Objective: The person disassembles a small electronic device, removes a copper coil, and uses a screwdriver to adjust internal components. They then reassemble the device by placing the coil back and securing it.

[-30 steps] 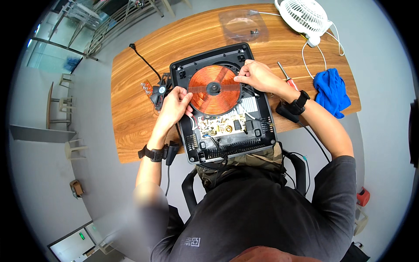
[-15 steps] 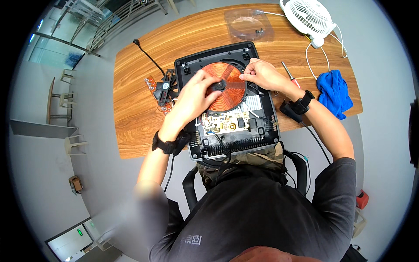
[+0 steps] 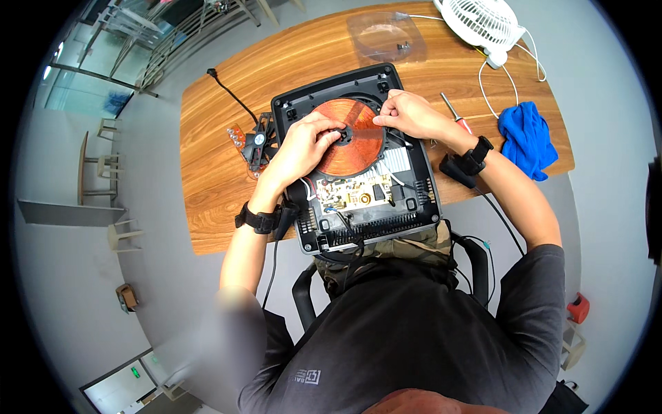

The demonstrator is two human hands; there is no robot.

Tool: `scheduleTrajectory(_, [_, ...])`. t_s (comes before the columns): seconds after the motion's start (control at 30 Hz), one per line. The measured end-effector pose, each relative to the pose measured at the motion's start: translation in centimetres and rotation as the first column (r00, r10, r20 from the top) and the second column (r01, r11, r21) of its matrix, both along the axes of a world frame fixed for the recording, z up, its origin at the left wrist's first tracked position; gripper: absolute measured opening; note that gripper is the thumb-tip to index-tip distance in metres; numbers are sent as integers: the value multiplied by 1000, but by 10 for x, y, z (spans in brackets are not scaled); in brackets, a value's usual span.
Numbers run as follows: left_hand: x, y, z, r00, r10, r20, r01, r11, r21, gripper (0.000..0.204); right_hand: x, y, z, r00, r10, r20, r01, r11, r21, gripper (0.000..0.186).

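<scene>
An opened induction cooker [image 3: 324,219] in a black housing rests partly on the table's near edge, tilted over my lap. Its round copper coil [image 3: 365,148] sits in the upper part, with a cream circuit board [image 3: 353,194] below it. My left hand [image 3: 303,148] lies over the coil's left side, thumb and fingertips pinched at the dark hub; whatever is between them is too small to name. At the coil's upper right rim, my right hand [image 3: 410,114] has thumb and forefinger pressed together, the other fingers curled. What it pinches, if anything, is hidden.
Left of the cooker lie a small black cooling fan [image 3: 258,140] and a corded plug [image 3: 212,72]. To the right are a screwdriver [image 3: 455,114] and a blue cloth [image 3: 527,141]. A clear plastic tray [image 3: 386,38] and a white fan [image 3: 486,27] stand at the back.
My left fingers have drawn closer together and shifted slightly left at the coil's hub. The right hand keeps its pinch at the rim. The whole view has shifted a little.
</scene>
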State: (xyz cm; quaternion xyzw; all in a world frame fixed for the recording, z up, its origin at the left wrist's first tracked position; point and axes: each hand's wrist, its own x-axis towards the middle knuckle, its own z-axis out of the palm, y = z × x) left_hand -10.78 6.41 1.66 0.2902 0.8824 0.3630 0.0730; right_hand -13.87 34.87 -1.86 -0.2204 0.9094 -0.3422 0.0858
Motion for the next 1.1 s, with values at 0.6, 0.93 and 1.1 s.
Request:
scheduleTrajectory(0.6, [8, 13, 6, 998, 57, -15, -57, 998, 4, 22, 0, 3, 5, 999, 7, 41, -8, 1000, 17, 40])
scheduleTrajectory(0.93, [2, 7, 4, 993, 78, 92, -79, 997, 17, 19, -1, 4, -1, 998, 15, 59, -15, 1000, -5, 37])
scheduleTrajectory(1.1, [1, 6, 2, 995, 82, 56, -82, 997, 10, 18, 0, 3, 4, 998, 14, 59, -15, 1000, 7, 36])
